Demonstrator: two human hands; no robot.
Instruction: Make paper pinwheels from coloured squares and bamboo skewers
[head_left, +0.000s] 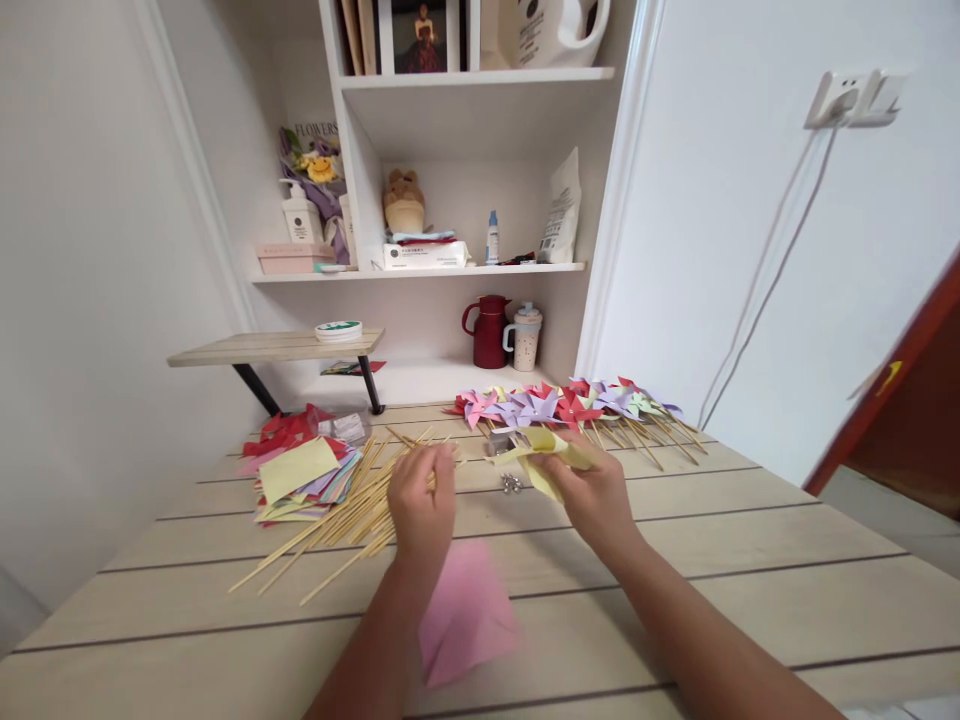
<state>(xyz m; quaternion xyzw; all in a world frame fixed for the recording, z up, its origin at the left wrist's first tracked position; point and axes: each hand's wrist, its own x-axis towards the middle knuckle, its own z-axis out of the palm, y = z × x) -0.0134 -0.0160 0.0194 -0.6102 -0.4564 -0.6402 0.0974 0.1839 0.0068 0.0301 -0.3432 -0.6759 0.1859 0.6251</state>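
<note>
the left hand [421,508] rests on the heap of thin wooden sticks [341,520] spread over the pale plank table [750,560], its fingers curled down around one or a few of them; the back of the hand hides exactly how many it grips. the right hand [596,495] pinches a folded yellow paper piece [541,455], which lies partly against the table just in front of the row of finished paper pinwheels [562,405]. a small cluster of metal pins [512,484] lies on the table between the two hands, touching neither. a pink paper sheet [465,615] lies blurred under the left forearm, near the table's front edge.

to the left of the sticks sits a loose stack of coloured paper squares [300,475], yellow on top, red and purple beneath. just behind it stands a small clear plastic box [346,425]; its contents are too faint to tell.

behind the table, the white shelf unit [480,268] holds, in its lowest bay, a dark red jug [489,332] and a spotted lidded cup [525,338] side by side. the bay above holds a plush toy [403,202] over a flat packet, a small bottle [492,238] and a white pouch [562,210]. the left bay holds a pump bottle [301,215] and a pink box [294,258]. a round tin [339,331] sits on the low side shelf [270,348].
</note>
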